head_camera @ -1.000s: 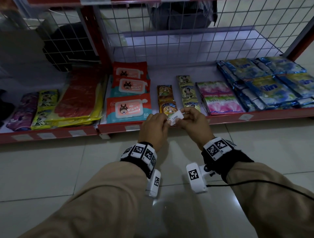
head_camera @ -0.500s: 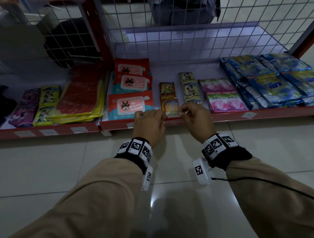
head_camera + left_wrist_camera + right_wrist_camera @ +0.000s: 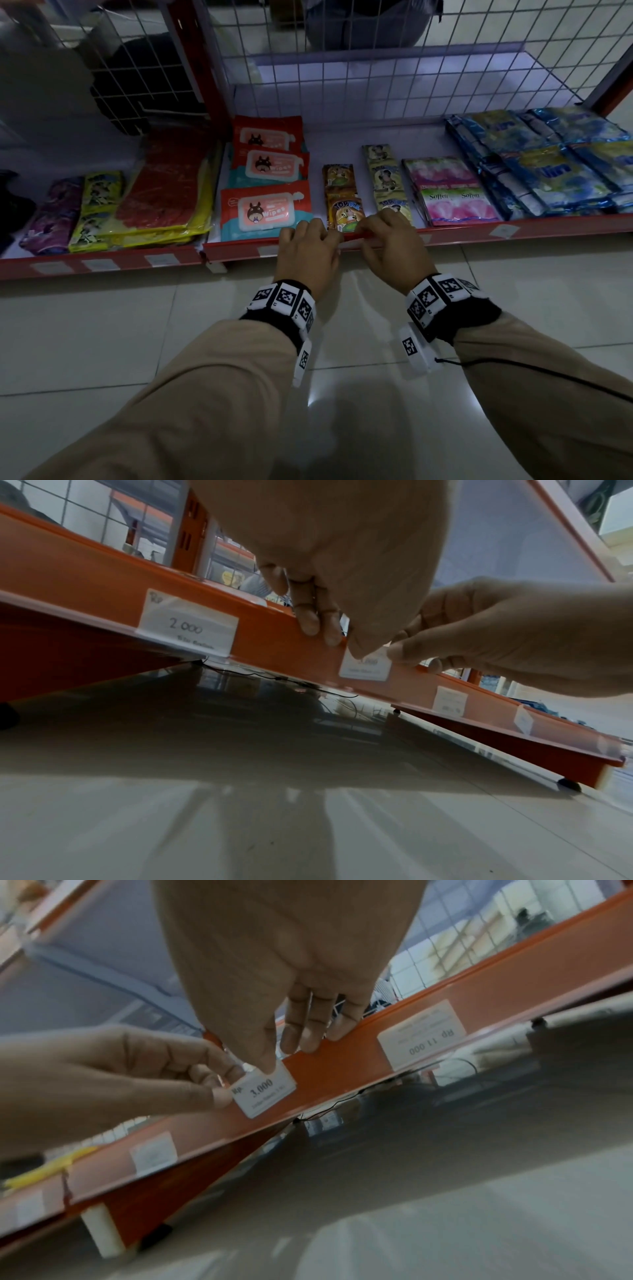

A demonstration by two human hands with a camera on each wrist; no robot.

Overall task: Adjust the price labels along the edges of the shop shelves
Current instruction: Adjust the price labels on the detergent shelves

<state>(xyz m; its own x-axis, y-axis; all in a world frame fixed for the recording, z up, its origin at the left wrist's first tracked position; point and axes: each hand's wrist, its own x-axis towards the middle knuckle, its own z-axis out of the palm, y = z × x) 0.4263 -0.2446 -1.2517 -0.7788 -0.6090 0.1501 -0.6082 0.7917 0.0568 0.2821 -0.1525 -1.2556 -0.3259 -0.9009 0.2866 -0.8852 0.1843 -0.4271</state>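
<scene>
Head view: both hands are held at the front edge of the bottom shelf [image 3: 479,236], the left hand [image 3: 308,253] and right hand [image 3: 390,246] close together below the drink sachets [image 3: 344,212]; the label between them is hidden. Other labels are seen seated along the edge on both sides.

Left wrist view: the price label [image 3: 365,668] is set against the orange strip, pinched at its top by thumbs and fingers [image 3: 310,618] of both hands. A "2 000" label [image 3: 187,626] sits seated nearby.

Right wrist view: the "3.000" label is seen tilted, held at its left end and top, so seating and straightening are judged unfinished; an "11 000" label [image 3: 423,1034] is already in place.
</scene>
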